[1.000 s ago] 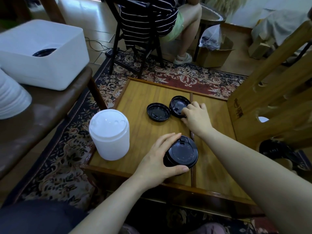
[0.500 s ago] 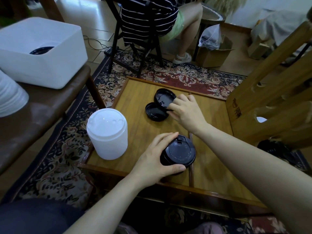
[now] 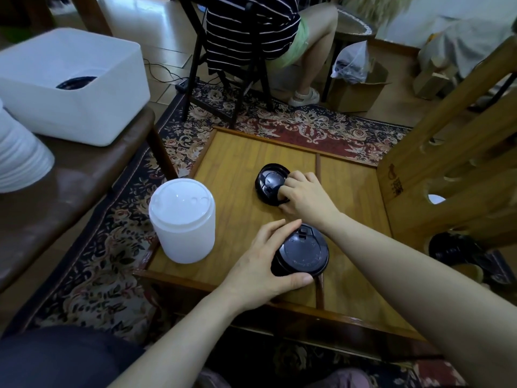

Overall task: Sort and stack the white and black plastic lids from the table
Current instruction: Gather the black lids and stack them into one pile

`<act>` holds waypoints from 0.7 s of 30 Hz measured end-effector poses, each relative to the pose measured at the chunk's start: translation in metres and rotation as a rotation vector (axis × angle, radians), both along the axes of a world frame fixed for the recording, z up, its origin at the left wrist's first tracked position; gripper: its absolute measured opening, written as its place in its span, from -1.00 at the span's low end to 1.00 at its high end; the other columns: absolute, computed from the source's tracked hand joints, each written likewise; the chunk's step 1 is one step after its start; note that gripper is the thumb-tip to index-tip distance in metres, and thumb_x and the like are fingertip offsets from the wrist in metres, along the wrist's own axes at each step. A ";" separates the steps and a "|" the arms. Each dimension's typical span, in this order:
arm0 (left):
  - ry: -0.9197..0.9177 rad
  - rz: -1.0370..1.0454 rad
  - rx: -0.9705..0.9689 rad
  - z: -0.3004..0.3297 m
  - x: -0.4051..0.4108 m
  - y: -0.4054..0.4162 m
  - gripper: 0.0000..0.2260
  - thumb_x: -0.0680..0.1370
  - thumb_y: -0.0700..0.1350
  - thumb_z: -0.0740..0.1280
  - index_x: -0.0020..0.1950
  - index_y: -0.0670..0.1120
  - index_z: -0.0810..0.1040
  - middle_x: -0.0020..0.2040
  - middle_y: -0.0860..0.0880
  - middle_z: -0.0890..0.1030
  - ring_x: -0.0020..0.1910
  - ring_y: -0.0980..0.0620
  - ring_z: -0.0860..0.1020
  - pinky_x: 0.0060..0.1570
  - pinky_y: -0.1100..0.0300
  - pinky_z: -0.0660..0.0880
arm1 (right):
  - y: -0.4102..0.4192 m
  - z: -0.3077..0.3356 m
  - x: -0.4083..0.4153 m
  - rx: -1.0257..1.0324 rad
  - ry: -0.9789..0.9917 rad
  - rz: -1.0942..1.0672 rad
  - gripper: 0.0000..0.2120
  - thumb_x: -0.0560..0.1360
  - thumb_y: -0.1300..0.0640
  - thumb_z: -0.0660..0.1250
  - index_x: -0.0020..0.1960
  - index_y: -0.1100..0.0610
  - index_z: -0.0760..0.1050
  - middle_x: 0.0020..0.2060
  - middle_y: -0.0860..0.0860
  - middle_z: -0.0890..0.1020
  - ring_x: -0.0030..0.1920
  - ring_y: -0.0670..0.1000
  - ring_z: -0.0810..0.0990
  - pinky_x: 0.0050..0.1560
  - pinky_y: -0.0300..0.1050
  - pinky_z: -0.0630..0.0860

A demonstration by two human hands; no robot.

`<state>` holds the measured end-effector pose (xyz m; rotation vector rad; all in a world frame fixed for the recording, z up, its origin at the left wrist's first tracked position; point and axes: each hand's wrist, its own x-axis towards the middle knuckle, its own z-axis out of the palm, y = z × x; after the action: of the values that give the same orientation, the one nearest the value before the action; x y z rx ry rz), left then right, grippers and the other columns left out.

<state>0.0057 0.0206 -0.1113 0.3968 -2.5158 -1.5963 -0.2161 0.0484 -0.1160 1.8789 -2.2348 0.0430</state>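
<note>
On the low wooden table (image 3: 243, 161), a tall stack of white lids (image 3: 182, 221) stands at the front left. My left hand (image 3: 265, 264) curls around a stack of black lids (image 3: 300, 254) near the front edge. Farther back, my right hand (image 3: 303, 196) grips loose black lids (image 3: 270, 182), a tilted one laid over another lying flat on the table; its fingers cover their right edge.
A white bin (image 3: 70, 88) with a dark lid inside sits on a brown bench (image 3: 70, 191) to the left, beside stacked white lids (image 3: 19, 158). A wooden rack (image 3: 453, 152) borders the table's right. A person sits on a chair (image 3: 223, 65) beyond.
My right hand picked up the right loose black lid, carried it left and set it over the other loose lid. My left hand stayed on the black stack.
</note>
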 end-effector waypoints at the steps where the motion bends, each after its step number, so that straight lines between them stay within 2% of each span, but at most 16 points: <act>1: -0.002 0.002 0.006 0.000 0.000 0.000 -0.25 0.43 0.25 0.48 0.52 0.39 0.15 0.48 0.35 0.10 0.48 0.28 0.20 0.43 0.11 0.28 | 0.003 0.000 0.000 -0.026 0.003 0.003 -0.79 0.28 0.12 0.57 -0.19 0.14 0.58 -0.25 0.03 0.62 -0.02 0.17 0.59 -0.09 0.02 0.40; 4: -0.002 0.011 0.015 0.001 -0.001 0.000 -0.23 0.42 0.28 0.47 0.52 0.41 0.12 0.50 0.33 0.08 0.48 0.26 0.20 0.41 0.13 0.27 | 0.016 0.008 0.000 -0.152 -0.021 -0.023 -0.82 0.36 0.13 0.53 -0.13 0.15 0.57 -0.22 0.02 0.63 0.00 0.15 0.57 -0.08 -0.03 0.24; 6: 0.002 0.012 0.022 0.001 -0.002 0.001 -0.19 0.39 0.33 0.45 0.53 0.41 0.09 0.49 0.34 0.08 0.48 0.27 0.21 0.41 0.13 0.28 | 0.026 0.017 0.003 -0.243 -0.158 -0.098 -0.86 0.44 0.12 0.48 -0.08 0.14 0.57 -0.16 -0.01 0.64 0.03 0.11 0.53 -0.10 -0.08 0.16; 8: 0.015 0.012 0.034 0.002 -0.001 0.002 -0.15 0.34 0.40 0.40 0.54 0.42 0.06 0.48 0.36 0.09 0.48 0.29 0.21 0.41 0.14 0.28 | 0.037 0.031 0.006 -0.344 -0.410 -0.219 -0.91 0.49 0.12 0.43 -0.05 0.12 0.57 -0.13 -0.06 0.62 0.02 0.06 0.50 -0.05 -0.06 0.25; 10: 0.034 0.039 0.045 0.004 -0.001 0.003 -0.12 0.31 0.43 0.38 0.55 0.39 0.05 0.47 0.37 0.11 0.47 0.33 0.20 0.43 0.16 0.26 | 0.049 0.050 0.016 -0.443 -0.742 -0.334 -0.96 0.52 0.14 0.41 -0.05 0.10 0.57 -0.14 -0.07 0.61 -0.04 -0.01 0.53 -0.03 -0.07 0.40; 12: 0.072 0.115 0.070 0.009 -0.002 0.004 -0.12 0.30 0.43 0.37 0.55 0.39 0.05 0.46 0.35 0.14 0.45 0.35 0.22 0.44 0.12 0.28 | 0.063 0.071 0.027 -0.568 -1.058 -0.392 -0.95 0.55 0.18 0.38 -0.09 0.08 0.54 -0.19 -0.10 0.63 -0.13 -0.11 0.57 -0.10 -0.17 0.49; 14: 0.144 0.229 0.091 0.017 -0.004 0.004 -0.16 0.31 0.42 0.37 0.51 0.42 0.04 0.49 0.25 0.20 0.46 0.28 0.26 0.45 0.04 0.31 | 0.078 0.089 0.040 -0.638 -1.367 -0.409 -0.93 0.56 0.20 0.35 -0.10 0.08 0.52 -0.20 -0.09 0.65 -0.12 -0.09 0.59 -0.17 -0.22 0.55; 16: 0.198 0.308 0.108 0.025 -0.006 0.003 -0.14 0.29 0.41 0.39 0.48 0.42 0.00 0.51 0.17 0.22 0.48 0.23 0.27 0.47 -0.01 0.30 | 0.093 0.100 0.053 -0.636 -1.659 -0.413 -0.96 0.53 0.16 0.34 -0.09 0.10 0.50 -0.14 0.01 0.64 -0.06 0.00 0.59 -0.18 -0.19 0.57; 19: 0.196 0.264 0.109 0.035 -0.007 0.001 -0.01 0.24 0.39 0.45 0.50 0.40 -0.09 0.56 0.18 0.13 0.52 0.24 0.20 0.51 0.01 0.25 | 0.110 0.108 0.071 -0.536 -1.959 -0.403 -0.91 0.47 0.11 0.34 -0.07 0.13 0.51 -0.02 0.11 0.61 0.00 0.05 0.57 -0.14 -0.14 0.61; 21: 0.189 0.198 0.117 0.041 -0.007 0.000 0.07 0.21 0.37 0.53 0.51 0.39 -0.11 0.55 0.22 0.11 0.51 0.31 0.16 0.50 0.18 0.21 | 0.116 0.107 0.083 -0.415 -2.060 -0.379 -0.83 0.49 0.12 0.32 0.02 0.20 0.50 0.04 0.15 0.62 0.03 0.06 0.60 -0.08 -0.09 0.63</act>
<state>-0.0013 0.0206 -0.0704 0.4679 -2.1794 -1.6253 -0.1329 0.1641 -0.0086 0.7481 -2.6264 3.1103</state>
